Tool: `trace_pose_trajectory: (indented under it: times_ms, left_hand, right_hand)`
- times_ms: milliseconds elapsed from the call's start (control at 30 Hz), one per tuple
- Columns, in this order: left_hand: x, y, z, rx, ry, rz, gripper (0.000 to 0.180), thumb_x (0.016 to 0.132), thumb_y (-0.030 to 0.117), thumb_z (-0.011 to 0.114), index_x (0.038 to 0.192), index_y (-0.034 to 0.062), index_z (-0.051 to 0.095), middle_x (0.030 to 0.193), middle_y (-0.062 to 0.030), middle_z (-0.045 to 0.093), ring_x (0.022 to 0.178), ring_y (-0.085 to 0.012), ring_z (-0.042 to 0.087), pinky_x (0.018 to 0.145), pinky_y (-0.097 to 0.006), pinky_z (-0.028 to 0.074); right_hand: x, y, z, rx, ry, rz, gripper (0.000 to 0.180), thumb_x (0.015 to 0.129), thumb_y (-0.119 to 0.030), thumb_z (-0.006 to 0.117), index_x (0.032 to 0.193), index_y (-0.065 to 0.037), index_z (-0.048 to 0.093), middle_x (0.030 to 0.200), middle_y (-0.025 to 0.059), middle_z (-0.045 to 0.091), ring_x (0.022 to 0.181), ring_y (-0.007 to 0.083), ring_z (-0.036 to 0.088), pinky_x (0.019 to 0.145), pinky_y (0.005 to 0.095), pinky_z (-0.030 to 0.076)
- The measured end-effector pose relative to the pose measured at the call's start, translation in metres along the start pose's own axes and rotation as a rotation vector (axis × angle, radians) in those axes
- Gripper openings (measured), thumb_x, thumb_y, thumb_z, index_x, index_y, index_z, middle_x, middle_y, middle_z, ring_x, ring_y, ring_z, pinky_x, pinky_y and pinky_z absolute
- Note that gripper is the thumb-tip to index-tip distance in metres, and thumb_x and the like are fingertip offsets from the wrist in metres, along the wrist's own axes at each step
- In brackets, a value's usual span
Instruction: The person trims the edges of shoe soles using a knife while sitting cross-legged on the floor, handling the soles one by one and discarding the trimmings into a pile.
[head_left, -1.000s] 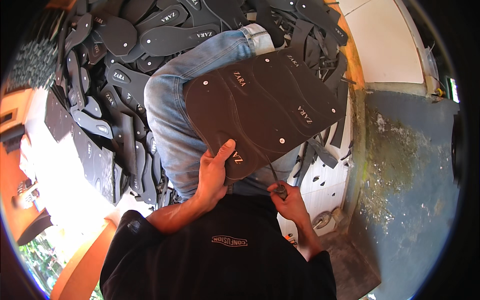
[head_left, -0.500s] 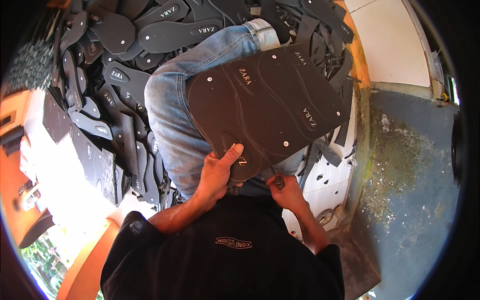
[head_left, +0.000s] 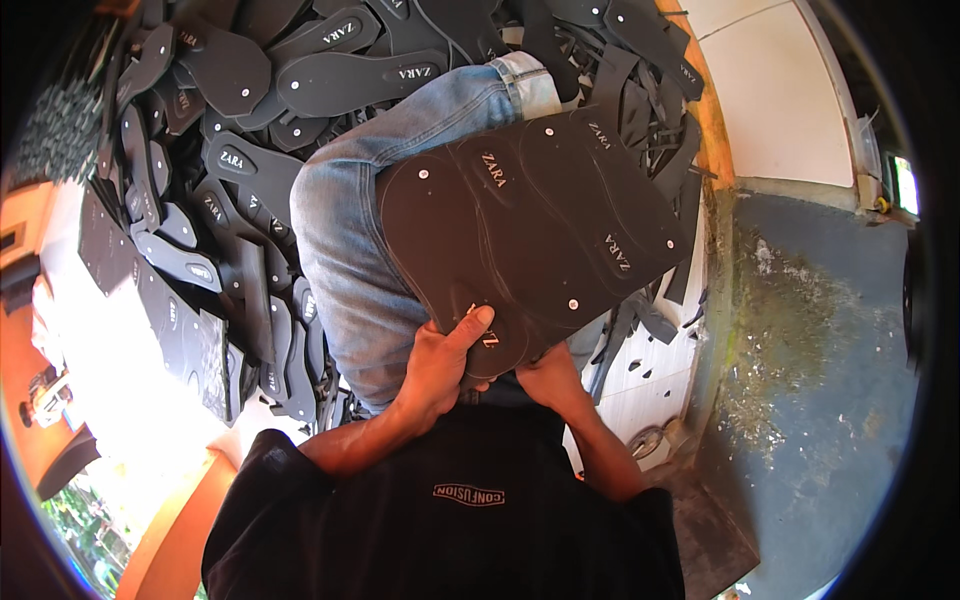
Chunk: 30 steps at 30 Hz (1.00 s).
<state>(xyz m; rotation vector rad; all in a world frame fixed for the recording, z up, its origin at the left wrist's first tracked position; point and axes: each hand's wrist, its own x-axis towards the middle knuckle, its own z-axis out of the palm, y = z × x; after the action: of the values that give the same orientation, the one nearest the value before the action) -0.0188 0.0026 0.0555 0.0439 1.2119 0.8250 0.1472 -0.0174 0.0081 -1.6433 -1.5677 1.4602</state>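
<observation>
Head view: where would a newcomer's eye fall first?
Likely on the large dark sole-patterned sheet, held over the blue jeans in mid-picture; the left hand grips its near end, and the right hand is at its near edge, partly hidden. Next, the heap of dark sole-shaped pieces across the upper left.

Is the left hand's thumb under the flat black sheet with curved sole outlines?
No, the left hand rests its thumb on top of the sheet, near its lower rounded end.
</observation>
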Motion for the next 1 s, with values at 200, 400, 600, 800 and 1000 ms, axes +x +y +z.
trace_pose_trajectory:
  times_ms: [200, 400, 600, 800, 1000]
  left_hand:
    - [0.000, 0.001, 0.002, -0.014, -0.013, -0.027, 0.024, 0.087, 0.027, 0.063, 0.087, 0.0039, 0.056, 0.067, -0.0064, 0.059, 0.046, -0.0154, 0.057, 0.035, -0.025, 0.043]
    - [0.001, 0.001, 0.006, -0.058, -0.014, -0.015, 0.023, 0.086, 0.026, 0.064, 0.086, 0.0041, 0.055, 0.064, -0.0061, 0.058, 0.045, -0.0162, 0.056, 0.034, -0.026, 0.042]
    - [0.003, 0.002, 0.017, -0.077, -0.056, -0.015, 0.024, 0.087, 0.027, 0.063, 0.087, 0.0044, 0.054, 0.066, -0.0061, 0.058, 0.046, -0.0150, 0.056, 0.034, -0.025, 0.042]
    - [0.001, 0.005, 0.019, -0.094, -0.059, -0.029, 0.027, 0.086, 0.030, 0.064, 0.089, 0.0049, 0.055, 0.071, -0.0053, 0.059, 0.049, -0.0151, 0.057, 0.035, -0.024, 0.043]
    - [-0.004, 0.010, 0.015, -0.066, -0.055, -0.074, 0.031, 0.085, 0.035, 0.064, 0.091, 0.0061, 0.055, 0.069, -0.0039, 0.058, 0.047, -0.0149, 0.056, 0.035, -0.024, 0.044]
  right_hand:
    - [0.015, -0.006, 0.008, 0.018, -0.120, 0.025, 0.027, 0.079, -0.009, 0.061, 0.105, -0.003, 0.059, 0.103, 0.0172, 0.063, 0.101, 0.0313, 0.060, 0.082, 0.0384, 0.046]
    - [0.019, -0.019, 0.023, 0.088, -0.064, 0.069, 0.028, 0.078, -0.010, 0.063, 0.105, -0.004, 0.059, 0.097, 0.0112, 0.064, 0.093, 0.0251, 0.062, 0.079, 0.0365, 0.047]
    - [0.031, -0.014, 0.031, 0.235, 0.119, -0.192, 0.030, 0.075, -0.018, 0.067, 0.102, -0.005, 0.060, 0.087, 0.0089, 0.064, 0.083, 0.0255, 0.063, 0.072, 0.0366, 0.048]
    - [0.051, 0.002, 0.038, 0.088, 0.297, -0.335, 0.032, 0.074, -0.018, 0.068, 0.103, -0.005, 0.060, 0.089, 0.0108, 0.065, 0.084, 0.0290, 0.063, 0.073, 0.0385, 0.048]
    - [0.080, -0.001, 0.044, -0.031, 0.341, -0.303, 0.032, 0.075, -0.018, 0.067, 0.103, -0.004, 0.060, 0.090, 0.0112, 0.065, 0.085, 0.0285, 0.063, 0.073, 0.0384, 0.048]
